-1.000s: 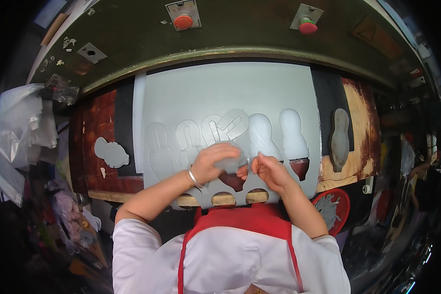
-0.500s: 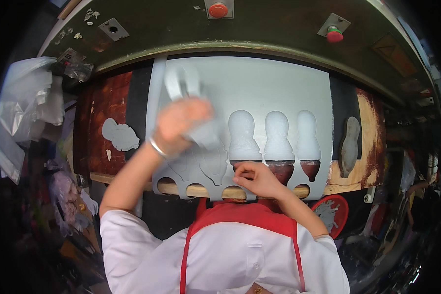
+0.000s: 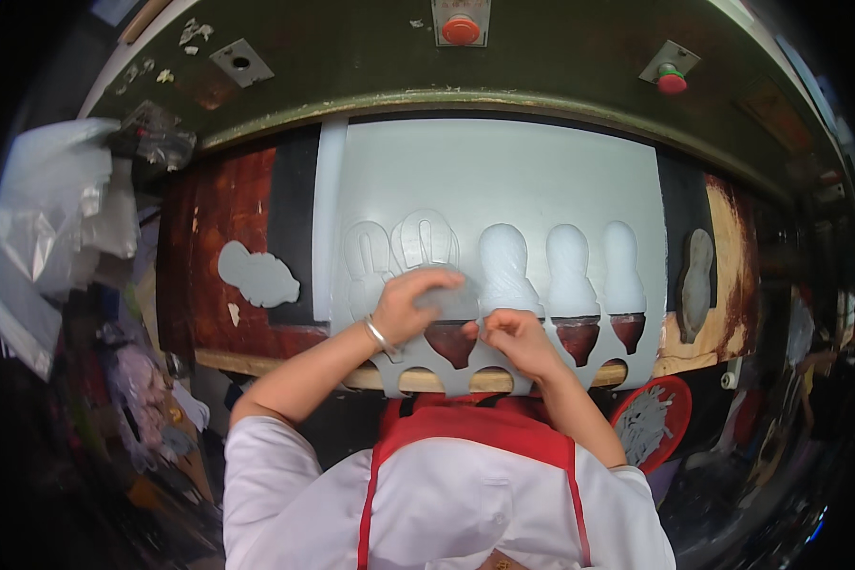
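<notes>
A grey sheet (image 3: 503, 176) lies over the work table, with sole-shaped outlines cut into it along its near side. My left hand (image 3: 410, 306) bends over one sole-shaped grey piece (image 3: 425, 236) with a U-shaped slit. Its fingers and thumb close on the near part of that piece, where dark red shows beneath. My right hand (image 3: 522, 344) is beside it, thumb and fingertips pinched together; what they hold, if anything, is hidden. Another slit piece (image 3: 365, 249) lies further left. To the right, three sole-shaped openings (image 3: 568, 261) show white, with dark red at their near ends.
Loose grey sole pieces (image 3: 256, 274) lie on the reddish board at left, and another sole-shaped piece (image 3: 697, 285) at right. A red basin (image 3: 673, 418) of grey scraps stands below the table's right edge. Red push buttons (image 3: 461, 30) sit on the green machine beyond.
My left hand has come down toward me from the sheet's far left, where it was blurred beside pale pieces. Both hands are now close together. Dark red shows at one more cut-out. The view has shifted slightly.
</notes>
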The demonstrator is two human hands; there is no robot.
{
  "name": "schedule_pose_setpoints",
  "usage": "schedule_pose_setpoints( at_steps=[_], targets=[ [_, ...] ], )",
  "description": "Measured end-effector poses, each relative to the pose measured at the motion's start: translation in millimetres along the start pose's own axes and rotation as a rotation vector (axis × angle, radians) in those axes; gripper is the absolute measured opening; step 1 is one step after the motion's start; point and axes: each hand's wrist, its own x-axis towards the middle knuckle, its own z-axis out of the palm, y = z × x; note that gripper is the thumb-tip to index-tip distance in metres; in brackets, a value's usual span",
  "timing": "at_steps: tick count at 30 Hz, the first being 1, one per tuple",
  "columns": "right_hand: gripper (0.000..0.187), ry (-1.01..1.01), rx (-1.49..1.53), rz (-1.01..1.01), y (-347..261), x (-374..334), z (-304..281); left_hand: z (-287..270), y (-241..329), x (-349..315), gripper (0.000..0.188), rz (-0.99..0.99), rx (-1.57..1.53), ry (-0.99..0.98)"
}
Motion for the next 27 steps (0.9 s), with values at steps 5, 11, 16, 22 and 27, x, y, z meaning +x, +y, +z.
schedule_pose_setpoints(
  at_steps=[5,11,16,22,27],
  targets=[
    [0.005,0.380,-0.433,-0.235,-19,-22,29,-82,-9,72,0.028,-0.135,-0.291,0.830],
    [0.012,0.075,-0.545,-0.182,1,0,72,-156,-21,68,0.019,0.438,0.063,0.545],
    [0.014,-0.081,-0.014,0.253,12,45,70,-93,-29,-24,0.052,0.678,0.219,-0.335],
    [0.015,-0.091,0.286,0.111,13,48,70,-73,-56,-51,0.050,0.516,0.062,-0.313],
    [0.012,0.130,-0.079,0.071,-3,29,83,-85,-45,-30,0.028,0.070,-0.157,0.023]
  ],
)
